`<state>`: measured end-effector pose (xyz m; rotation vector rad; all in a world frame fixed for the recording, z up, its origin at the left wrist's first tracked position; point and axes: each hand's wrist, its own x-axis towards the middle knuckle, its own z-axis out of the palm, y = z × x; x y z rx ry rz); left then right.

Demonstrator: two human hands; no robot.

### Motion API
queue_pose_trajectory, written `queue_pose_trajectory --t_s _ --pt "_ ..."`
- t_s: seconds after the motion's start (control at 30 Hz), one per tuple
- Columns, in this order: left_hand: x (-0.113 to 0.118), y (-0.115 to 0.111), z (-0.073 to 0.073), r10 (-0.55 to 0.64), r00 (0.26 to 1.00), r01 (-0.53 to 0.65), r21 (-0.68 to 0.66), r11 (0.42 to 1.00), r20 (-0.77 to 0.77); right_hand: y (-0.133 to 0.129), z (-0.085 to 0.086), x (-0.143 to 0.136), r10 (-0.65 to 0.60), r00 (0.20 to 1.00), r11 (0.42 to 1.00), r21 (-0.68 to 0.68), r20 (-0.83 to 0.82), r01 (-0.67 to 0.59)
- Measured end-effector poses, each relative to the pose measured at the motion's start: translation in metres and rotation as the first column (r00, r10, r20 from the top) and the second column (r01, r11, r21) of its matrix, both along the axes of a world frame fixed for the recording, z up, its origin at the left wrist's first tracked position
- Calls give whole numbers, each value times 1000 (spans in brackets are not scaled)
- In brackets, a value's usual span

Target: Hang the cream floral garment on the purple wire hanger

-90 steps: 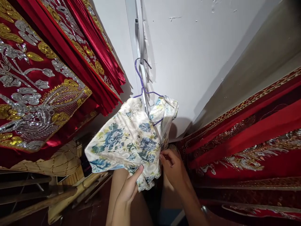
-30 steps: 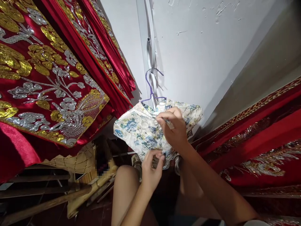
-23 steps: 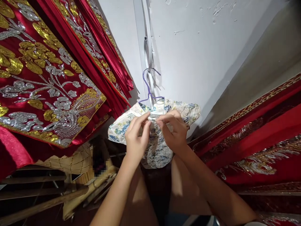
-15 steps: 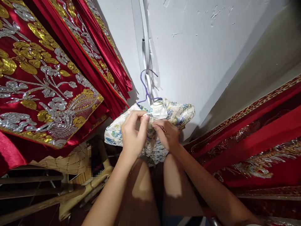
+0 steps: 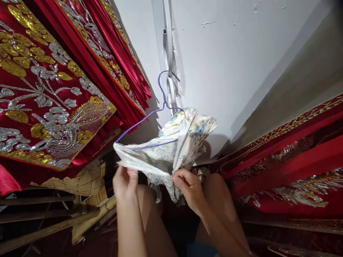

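A white garment with blue and yellow flowers (image 5: 199, 130) hangs on a purple hanger (image 5: 139, 122), which is hooked on a white metal stand. The hanger's left arm is bare, while its right arm runs under the cloth. My left hand (image 5: 125, 182) grips the garment's edge at the left, just below the hanger's left tip, with some fingers hidden behind the cloth. My right hand (image 5: 189, 185) pinches the front opening at the garment's lower middle. Between my hands the neckline is stretched open.
Red cloth with gold and silver sequins (image 5: 53, 89) hangs at the left. More red decorated fabric (image 5: 294, 171) lies along the right. A white upright (image 5: 168, 39) stands before the pale wall. Wooden bars (image 5: 50, 223) are at the lower left.
The garment's left shoulder has come off the hanger and been pulled down. My left hand has moved left and down with it; my right hand has moved lower. The opening is wider.
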<state>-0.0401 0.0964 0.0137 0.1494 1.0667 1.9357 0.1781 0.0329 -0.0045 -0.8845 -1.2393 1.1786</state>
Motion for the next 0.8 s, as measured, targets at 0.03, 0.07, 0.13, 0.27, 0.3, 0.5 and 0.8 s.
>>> queue_pose_trajectory --t_s 0.03,0.07,0.13,0.27,0.3,0.5,0.8 --pt "9 -4 -12 -6 997 9 -42 999 75 -5 -6 1 -38 997 997 -72 -62 34" --pt "19 -9 -22 -10 993 18 -67 998 119 -9 -14 4 -91 989 987 -141 -119 74" --pt "39 -18 -39 -26 989 38 -80 996 146 -20 -28 15 -199 960 958 -246 -197 148" --pt "69 -34 -52 -35 980 45 -47 998 197 -39 -54 48 -300 935 914 -337 -191 224" --pt "74 -37 -50 -49 980 52 -8 999 191 -42 -57 56 -298 942 911 -341 -156 232" --pt "103 -64 -24 -204 956 258 275 926 -211 -43 -40 68 -181 948 966 -137 262 222" --pt "96 -95 14 -353 281 618 -113 778 -892 -10 16 21 251 956 953 -212 154 -216"
